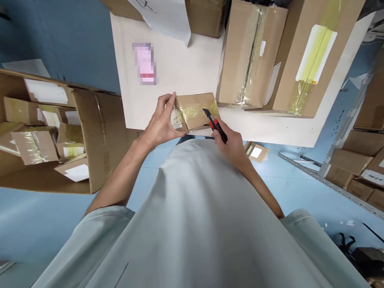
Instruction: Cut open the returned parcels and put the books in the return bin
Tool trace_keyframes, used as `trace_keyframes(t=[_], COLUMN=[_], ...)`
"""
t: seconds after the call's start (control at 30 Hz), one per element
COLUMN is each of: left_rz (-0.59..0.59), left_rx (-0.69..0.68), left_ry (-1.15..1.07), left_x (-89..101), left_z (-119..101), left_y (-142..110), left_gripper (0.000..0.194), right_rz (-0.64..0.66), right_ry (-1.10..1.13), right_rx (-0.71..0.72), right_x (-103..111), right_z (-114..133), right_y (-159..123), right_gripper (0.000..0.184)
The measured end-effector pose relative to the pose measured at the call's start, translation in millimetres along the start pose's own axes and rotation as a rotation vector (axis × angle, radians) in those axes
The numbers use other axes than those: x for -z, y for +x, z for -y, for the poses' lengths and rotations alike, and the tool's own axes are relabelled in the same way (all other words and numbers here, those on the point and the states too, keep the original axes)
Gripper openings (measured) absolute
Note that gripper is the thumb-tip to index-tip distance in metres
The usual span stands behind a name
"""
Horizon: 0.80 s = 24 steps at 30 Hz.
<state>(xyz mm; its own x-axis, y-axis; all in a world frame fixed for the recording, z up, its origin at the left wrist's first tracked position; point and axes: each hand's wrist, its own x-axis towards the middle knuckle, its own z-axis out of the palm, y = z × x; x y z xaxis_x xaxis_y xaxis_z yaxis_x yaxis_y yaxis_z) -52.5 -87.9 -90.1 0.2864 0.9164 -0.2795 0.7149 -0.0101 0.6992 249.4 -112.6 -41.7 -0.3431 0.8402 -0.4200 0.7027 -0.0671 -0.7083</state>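
Observation:
A small cardboard box point(196, 100) with yellowish clear tape across its top rests at the front edge of the white table point(180, 68). My left hand point(159, 122) grips the box's left end, thumb at the near side and fingers at the far side. In my right hand point(229, 140) is a red and black utility knife point(217, 127). Its dark tip points up and left, over the right part of the taped top. Whether the blade touches the tape I cannot tell.
Two large taped cartons point(252, 56) point(318, 60) stand at the table's right. A white paper sheet point(168, 18) and a blurred pink item point(145, 64) lie farther back. At left, a big open carton point(99, 140) holds several small boxes. Stacked boxes point(364, 144) fill a right-hand shelf.

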Motion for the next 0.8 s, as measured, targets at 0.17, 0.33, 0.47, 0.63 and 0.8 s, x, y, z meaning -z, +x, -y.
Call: trace_keyframes(t=[0.17,0.33,0.47,0.63,0.8], left_rz=[-0.102,-0.123,-0.079,0.041,0.016], left_rx=[-0.065,-0.152,-0.134,-0.092,-0.048], left_ry=[-0.152,-0.272,-0.351,-0.56,-0.609], left_x=[-8.6,-16.9,-4.9,36.3,63.4], left_z=[24.3,57.3,84.7,108.0,106.3], left_y=[-7.3,-9.5,-19.8,-21.7,9.5], left_gripper=[0.149,0.141,0.143,0.098,0.049], right_rz=[-0.052,-0.126,-0.108,-0.119,-0.069], right_ry=[0.018,0.006,-0.015,-0.142,-0.284], right_rx=[0.01,0.012,-0.035,-0.048,-0.101], right_x=[-23.3,-59.8,-94.6,-124.5,-123.7], right_z=[31.9,60.4,77.7,99.6,120.1], right_y=[4.1,18.2,28.3,31.0,29.7], right_gripper=[0.06,0.054,0.052,0.053,0.055])
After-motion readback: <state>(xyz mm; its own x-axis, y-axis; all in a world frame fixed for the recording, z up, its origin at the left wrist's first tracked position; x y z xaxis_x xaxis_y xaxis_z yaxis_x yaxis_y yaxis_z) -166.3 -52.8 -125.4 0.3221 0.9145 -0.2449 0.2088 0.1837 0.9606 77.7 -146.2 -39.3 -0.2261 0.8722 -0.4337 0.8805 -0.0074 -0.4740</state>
